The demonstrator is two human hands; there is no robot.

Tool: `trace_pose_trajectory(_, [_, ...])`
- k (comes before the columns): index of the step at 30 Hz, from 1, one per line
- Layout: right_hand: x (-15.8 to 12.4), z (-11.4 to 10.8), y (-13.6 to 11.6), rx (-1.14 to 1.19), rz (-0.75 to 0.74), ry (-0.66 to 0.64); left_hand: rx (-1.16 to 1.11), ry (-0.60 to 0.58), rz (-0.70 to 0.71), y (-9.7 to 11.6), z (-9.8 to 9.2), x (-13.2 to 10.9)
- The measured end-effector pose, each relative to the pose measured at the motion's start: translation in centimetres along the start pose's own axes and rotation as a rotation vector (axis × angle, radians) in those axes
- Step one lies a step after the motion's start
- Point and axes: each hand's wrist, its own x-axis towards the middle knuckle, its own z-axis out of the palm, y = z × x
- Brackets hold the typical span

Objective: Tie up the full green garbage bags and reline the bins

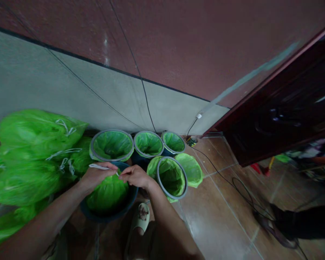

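Observation:
A green garbage bag (pixel 108 195) sits gathered inside a dark blue bin (pixel 132 200) in front of me. My left hand (pixel 99 177) is closed on the bag's white drawstring (pixel 100 166), whose end sticks out to the left. Close beside it, my right hand (pixel 137 176) pinches at the bag's gathered neck with fingertips together. Behind the hands stands a bin with a grey rim (pixel 112 130), lined in green. To the right, another lined bin (pixel 184 180) tilts over, its mouth toward me.
Tied green bags (pixel 32 144) are piled at the left. Two more lined bins (pixel 148 144) line the wall, and a loose green bag (pixel 191 169) lies on the tiles. A black cable (pixel 222 160) crosses the floor toward another person's leg (pixel 300 220). A dark door (pixel 273 108) stands right.

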Motion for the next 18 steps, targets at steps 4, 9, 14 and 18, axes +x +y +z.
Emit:
trace_pose_trajectory(4, [0.0,-0.3,0.1,-0.088,0.025,0.073,0.223,-0.039,0.175,-0.1,-0.2,0.2])
trace_pose_trajectory(9, [0.4,0.2,-0.3,-0.049,-0.036,0.205,0.314,0.016,0.395,-0.7,0.4,0.0])
trace_pose_trajectory(14, [0.2,0.9,-1.2,0.079,-0.052,0.123,0.305,0.075,0.518,-1.6,1.3,-0.3])
trace_pose_trajectory(18, [-0.1,0.9,-1.5,0.246,0.033,0.077,0.209,0.124,0.388,-1.6,1.8,-0.7])
